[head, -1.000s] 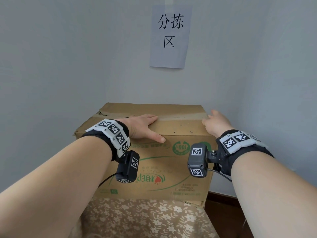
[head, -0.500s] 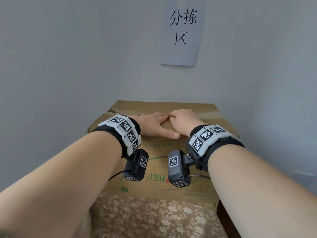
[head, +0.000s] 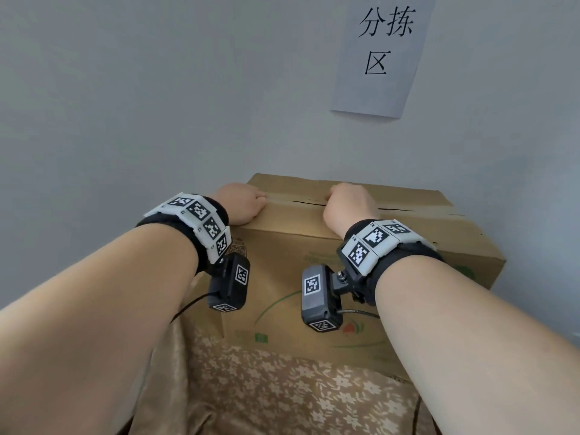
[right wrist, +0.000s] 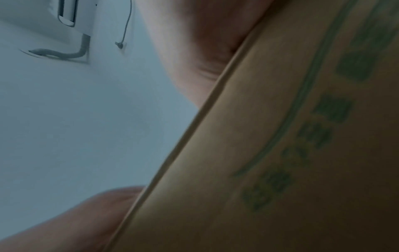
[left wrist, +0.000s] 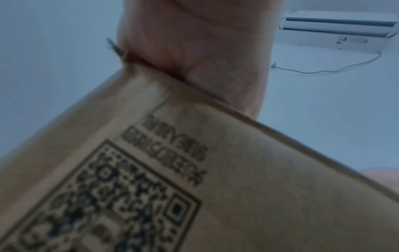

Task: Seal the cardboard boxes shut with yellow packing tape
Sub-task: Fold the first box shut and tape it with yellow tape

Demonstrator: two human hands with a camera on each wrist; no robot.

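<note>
We are pressing left hand [head: 240, 202] and right hand [head: 348, 204] on cardboard box [head: 314, 277] top, along flap seam. Fingers hidden, state unclear. Box sitting on floral cloth [head: 282, 394]. Judging cardboard stiff, light, flaps springy; best holding near seam, top edge.

The fingers of the left hand [head: 240, 202] and right hand [head: 346, 204] are hidden on top of the cardboard box [head: 314, 277].

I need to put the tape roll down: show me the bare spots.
Box top right of the right hand is bare, out to its right edge. The floral cloth before the box is free too. Between the left hand and the right, only a short stretch.
</note>
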